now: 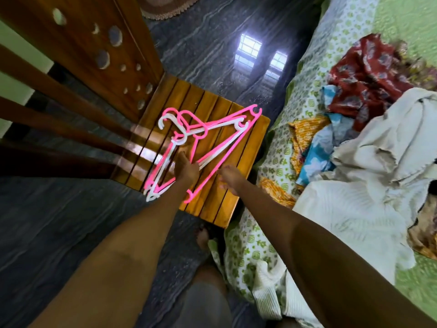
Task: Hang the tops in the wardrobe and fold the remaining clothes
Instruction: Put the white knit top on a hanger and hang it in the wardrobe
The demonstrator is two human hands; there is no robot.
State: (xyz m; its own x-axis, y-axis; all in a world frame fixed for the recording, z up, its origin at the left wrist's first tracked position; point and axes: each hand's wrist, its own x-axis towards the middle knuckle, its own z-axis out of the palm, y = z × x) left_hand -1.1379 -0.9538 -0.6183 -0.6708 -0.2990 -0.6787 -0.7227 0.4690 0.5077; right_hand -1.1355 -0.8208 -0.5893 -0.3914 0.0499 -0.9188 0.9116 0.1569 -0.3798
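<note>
A bundle of thin plastic hangers (201,143), pink and white, lies on the slatted seat of a wooden chair (227,185), hooks toward the chair back and triangular frames overlapping loosely. The chair stands just beside the bed (274,162), which judging by the task serves to keep hangers within reach of the laundry. The left hand (186,172) rests on the lower part of the bundle, fingers bent over the bars; it appears to grip one or more hangers, though the fingertips are hidden and motion blur leaves the hold uncertain. The right hand (228,177) hovers at the long bar of the outermost pink hanger, fingers loosely spread; whether it touches the bar cannot be told, and it holds nothing evident. The likely step in hand is separating one hanger from the tangle. The clothes (369,110) remain heaped on the bed, well apart from the hangers: a dark red patterned piece on top, blue and orange prints beneath, and pale, soft white fabric nearest the person. None is hung or folded; the task stands at an early stage. The hangers are smooth, rigid and prone to snagging by their notched ends. The chair wood is glossy and grooved; the floor (71,233) is dark polished stone reflecting window light. No wardrobe is identifiable.
</note>
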